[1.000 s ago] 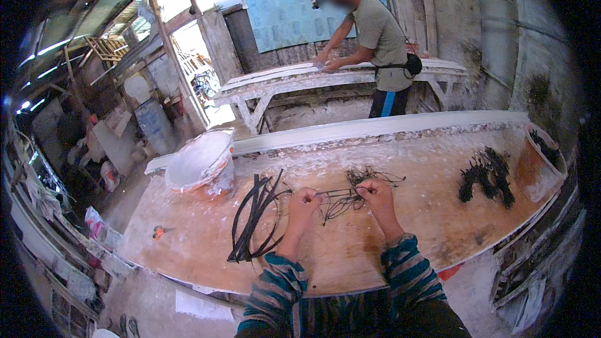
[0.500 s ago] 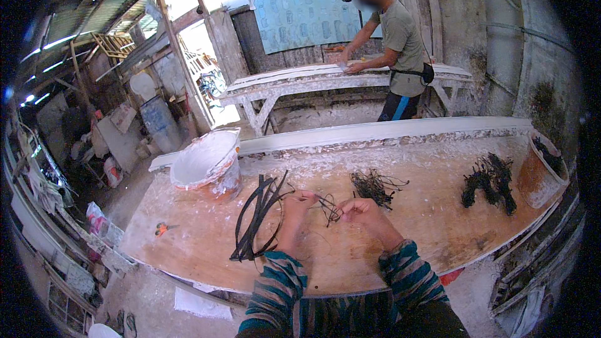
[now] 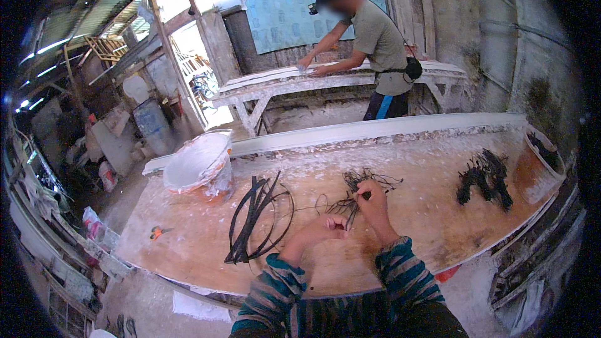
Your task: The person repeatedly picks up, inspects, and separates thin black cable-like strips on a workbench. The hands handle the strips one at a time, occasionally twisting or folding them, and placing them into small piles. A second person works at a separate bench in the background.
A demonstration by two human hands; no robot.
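My right hand [image 3: 374, 205] is closed around thin black strands [image 3: 352, 213], whose dark ends show at its fingers. The strands trail down from it toward my left hand [image 3: 324, 229]. My left hand is lower and nearer to me, its fingers curled together at the strands' lower ends; the exact grip is partly hidden. Just beyond my right hand lies a loose pile of thin black strands [image 3: 354, 179], partly covered by it. Left of my left hand, long flat black strips [image 3: 250, 225] lie in a crossed, looping bundle on the wooden table [image 3: 188, 238].
A white-coated bucket [image 3: 219, 166] stands at the table's far left, orange-handled scissors [image 3: 156, 233] nearer. To the right are knotted black bundles [image 3: 485, 178] and an orange tub [image 3: 532, 172]. Across the far ledge, another person [image 3: 382, 40] works at a white bench [image 3: 269, 91].
My right hand has moved away to the strand pile; my left hand has shifted right and nearer to me. The other person leans further left along the bench.
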